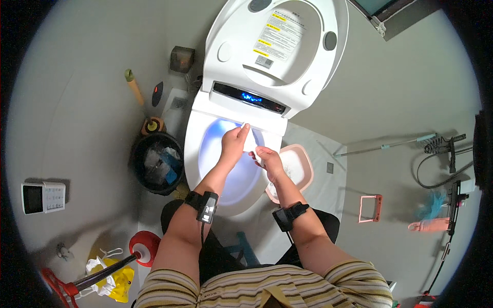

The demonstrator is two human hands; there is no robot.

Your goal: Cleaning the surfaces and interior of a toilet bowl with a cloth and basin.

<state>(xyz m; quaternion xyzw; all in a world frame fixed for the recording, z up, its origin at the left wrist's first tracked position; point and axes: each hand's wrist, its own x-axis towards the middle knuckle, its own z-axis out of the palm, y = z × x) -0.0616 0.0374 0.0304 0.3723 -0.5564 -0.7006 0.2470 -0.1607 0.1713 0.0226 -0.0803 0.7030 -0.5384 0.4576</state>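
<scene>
- Left hand [233,148] is over the toilet bowl, thumb up and pressed on a thin white sheet [250,139]. Most of its fingers are hidden from up here, but it looks like a pinch grip.
- Right hand [268,158] is just beside it, a bit lower, fingers curled around the bunched lower part of what looks like the same white sheet. Can't tell if it's paper or cloth, sorry.
- So the sheet is stretched between both hands, above the back half of the bowl, near the panel end.
- Both wrists have black straps with small boxy modules, cables trailing down the forearms.
- The toilet [203,120] is one of those smart ones: seat and lid both tipped up, bluish light in the bowl, and a black display panel [249,97] with glowing blue characters.
- There's a printed label [280,35] with yellow strips on the inside of the lid.
- Pale pink basin [307,175] sits on the floor right next to the toilet, partly behind the right forearm.
- On the other side, a black trash bin [137,174] with clear and blue stuff inside.
- Further down that side, a red-cupped plunger [145,248] near a yellow-and-white bag [119,284].
- White remote [53,197] on the left wall, coral rectangular frame [379,208] on the right one.
</scene>
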